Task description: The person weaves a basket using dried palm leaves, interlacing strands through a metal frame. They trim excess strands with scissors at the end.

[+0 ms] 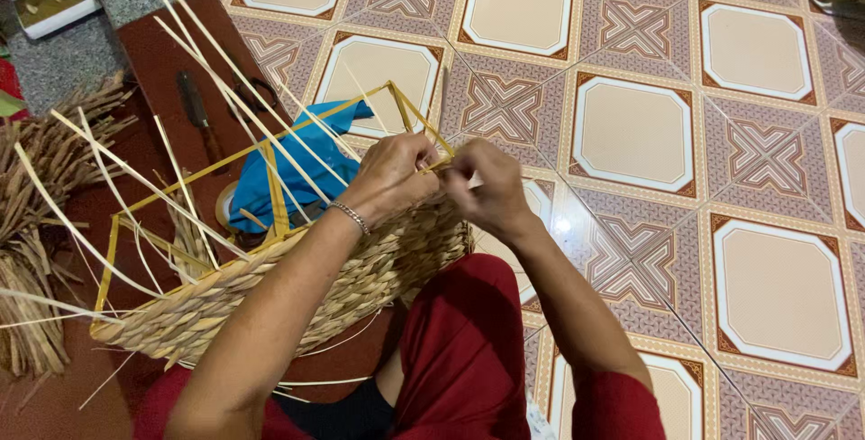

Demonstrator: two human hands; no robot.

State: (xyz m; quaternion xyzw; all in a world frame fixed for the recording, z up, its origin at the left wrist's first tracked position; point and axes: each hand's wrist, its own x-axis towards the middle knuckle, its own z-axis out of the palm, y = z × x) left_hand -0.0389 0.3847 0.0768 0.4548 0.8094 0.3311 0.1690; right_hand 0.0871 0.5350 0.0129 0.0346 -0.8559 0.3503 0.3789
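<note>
A person in red sits on a tiled floor (631, 134), a half-woven basket (297, 287) resting on the lap. Both hands meet at its top corner: the left hand (392, 174) and right hand (482, 188) pinch a straw strand (436, 166) against the yellow frame (270, 138).

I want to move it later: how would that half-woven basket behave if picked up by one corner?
The basket is probably light, being woven fibre on a thin yellow frame. It may flex, since only the lower wall is woven. The loose strips would likely flop and snag.
</note>
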